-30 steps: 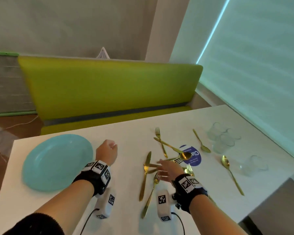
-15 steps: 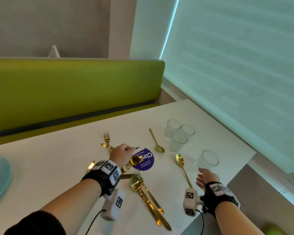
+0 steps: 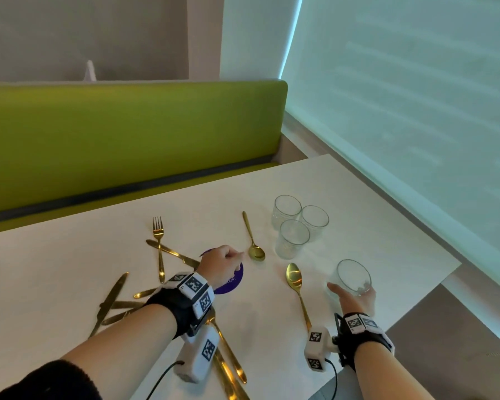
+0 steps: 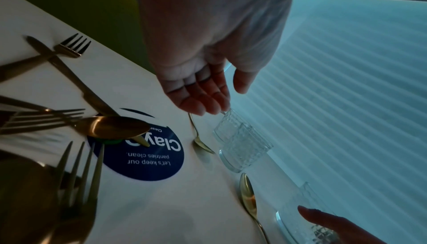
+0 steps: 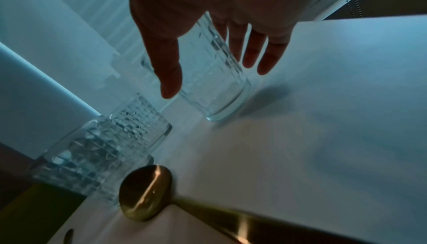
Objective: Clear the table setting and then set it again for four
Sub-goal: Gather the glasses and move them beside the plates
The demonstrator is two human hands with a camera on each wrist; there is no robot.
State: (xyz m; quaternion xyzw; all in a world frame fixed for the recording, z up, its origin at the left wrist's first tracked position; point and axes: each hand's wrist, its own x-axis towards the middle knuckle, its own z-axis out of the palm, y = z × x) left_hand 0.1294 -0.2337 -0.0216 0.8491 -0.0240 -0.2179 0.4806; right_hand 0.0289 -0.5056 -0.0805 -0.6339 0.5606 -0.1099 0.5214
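Nearby, right hand [image 3: 355, 298] spread round a ribbed clear glass [image 3: 351, 278], not yet clasping; left hand [image 3: 221, 265] slack above gold spoon [image 3: 253, 239].

Left hand [image 3: 221, 265] loosely curled, right hand [image 3: 353, 299] spread, fingers straight

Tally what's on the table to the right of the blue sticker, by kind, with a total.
Glasses: 4 (three clustered, one at the right hand)
Gold spoons: 2
Total: 6
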